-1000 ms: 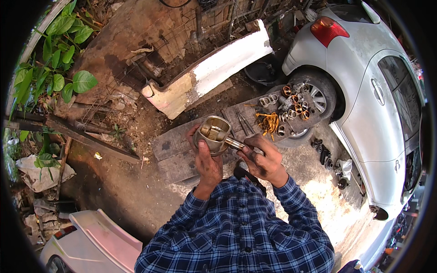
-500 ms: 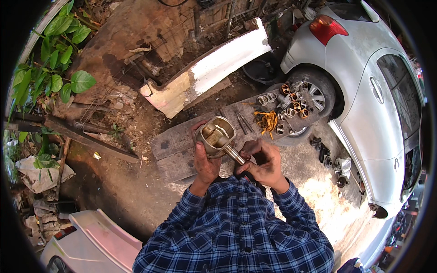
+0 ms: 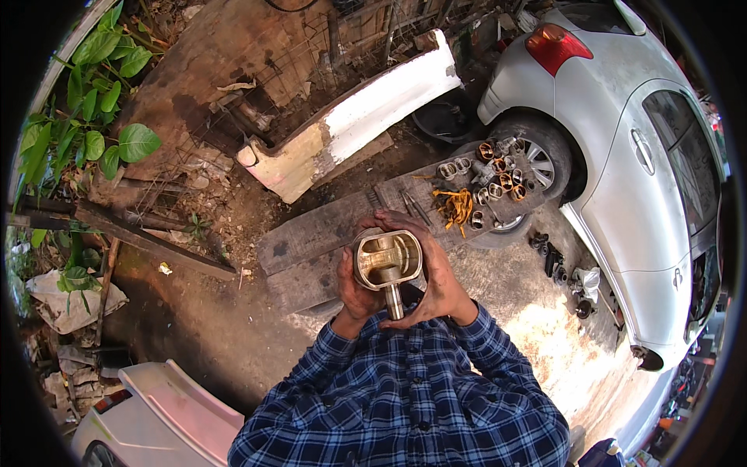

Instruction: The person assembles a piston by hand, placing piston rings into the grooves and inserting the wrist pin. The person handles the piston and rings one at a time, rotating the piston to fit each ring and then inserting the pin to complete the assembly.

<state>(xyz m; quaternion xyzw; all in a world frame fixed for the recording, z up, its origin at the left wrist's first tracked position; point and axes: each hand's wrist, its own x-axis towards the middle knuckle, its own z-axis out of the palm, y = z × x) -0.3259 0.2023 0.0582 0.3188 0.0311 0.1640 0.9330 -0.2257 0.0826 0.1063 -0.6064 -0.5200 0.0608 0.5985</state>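
Wooden planks (image 3: 311,241), both hands gripping piston (image 3: 387,261)

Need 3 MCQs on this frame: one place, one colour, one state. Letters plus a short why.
1. Where does the heap of orange strips lie?
A. on the weathered wooden plank
B. on the car roof
C. among the leaves

2. What colour is the parked hatchback car?
A. red
B. silver
C. black

3. How is the brass-coloured metal piston with its rod held?
A. lying on the ground
B. in the right hand alone
C. in both hands, open side toward the camera

Answers:
1 A, the strips sit on the plank beside the small metal rings.
2 B, the body is silver with a red tail light.
3 C, the left hand and right hand wrap it, showing the hollow inside.
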